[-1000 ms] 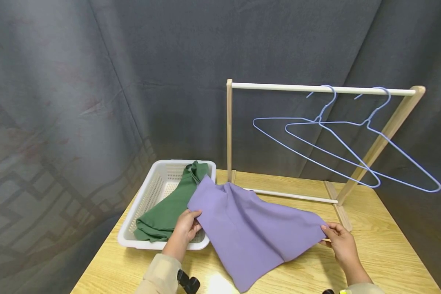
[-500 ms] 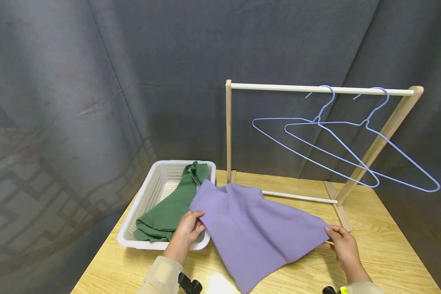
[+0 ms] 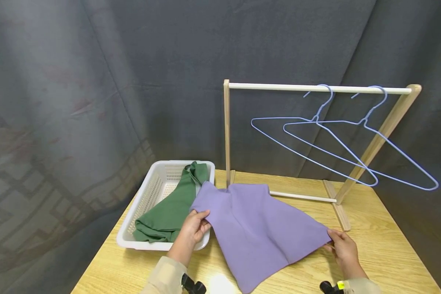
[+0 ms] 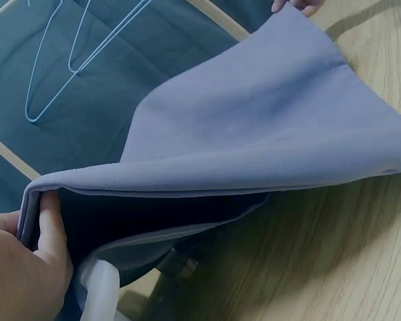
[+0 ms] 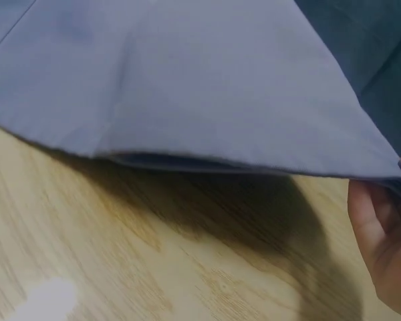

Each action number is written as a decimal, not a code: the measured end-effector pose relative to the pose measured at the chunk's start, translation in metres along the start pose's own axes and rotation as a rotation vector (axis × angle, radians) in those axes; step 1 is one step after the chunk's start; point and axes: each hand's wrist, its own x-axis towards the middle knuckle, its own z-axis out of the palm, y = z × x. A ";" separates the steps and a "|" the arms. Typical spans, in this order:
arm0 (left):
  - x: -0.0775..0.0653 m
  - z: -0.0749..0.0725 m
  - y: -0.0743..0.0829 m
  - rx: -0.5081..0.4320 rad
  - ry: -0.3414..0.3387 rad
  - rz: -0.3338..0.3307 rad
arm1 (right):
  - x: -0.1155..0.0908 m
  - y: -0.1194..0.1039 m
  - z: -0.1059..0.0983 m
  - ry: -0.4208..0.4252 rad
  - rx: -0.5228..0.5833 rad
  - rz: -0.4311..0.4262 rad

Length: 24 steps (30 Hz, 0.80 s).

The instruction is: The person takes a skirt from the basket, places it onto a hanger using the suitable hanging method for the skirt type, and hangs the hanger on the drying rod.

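A plain purple double-layered garment (image 3: pixel 257 228), its exact kind unclear, is spread out between my two hands. My left hand (image 3: pixel 196 228) pinches its left edge beside the white basket; in the left wrist view the thumb (image 4: pixel 51 224) lies inside the fold, and the layers gape below it. With thumb and fingers, my right hand (image 3: pixel 343 246) holds the far right corner. Seen from the right wrist, the hem (image 5: pixel 207 164) hangs over the wood and casts a shadow, with the right hand (image 5: pixel 387 234) at its end. The bottom corner of the cloth droops toward the near table edge.
A white perforated basket (image 3: pixel 134 222) stands at the left with a folded green cloth (image 3: pixel 169 212) in it. Behind, a wooden rack (image 3: pixel 227 134) bears two blue wire hangers (image 3: pixel 279 141) on its white rail (image 3: pixel 272 86). A dark curtain (image 3: pixel 169 81) backs the wooden table (image 3: pixel 382 245).
My left hand has shifted a little to the right with the garment's edge. The right hand has come slightly nearer, still pinching the corner. The cloth's upper edge has spread and shifted right.
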 end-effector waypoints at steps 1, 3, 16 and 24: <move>0.000 0.000 -0.001 -0.003 0.003 -0.002 | -0.005 -0.003 0.002 0.000 0.002 0.005; 0.001 0.001 -0.002 -0.008 0.008 -0.007 | -0.016 -0.012 0.007 -0.007 -0.001 0.010; 0.002 0.003 -0.004 -0.058 0.006 -0.004 | -0.048 -0.033 0.021 -0.167 0.350 0.319; 0.002 0.003 -0.004 -0.076 0.007 -0.011 | -0.052 -0.019 0.025 -0.232 0.263 0.317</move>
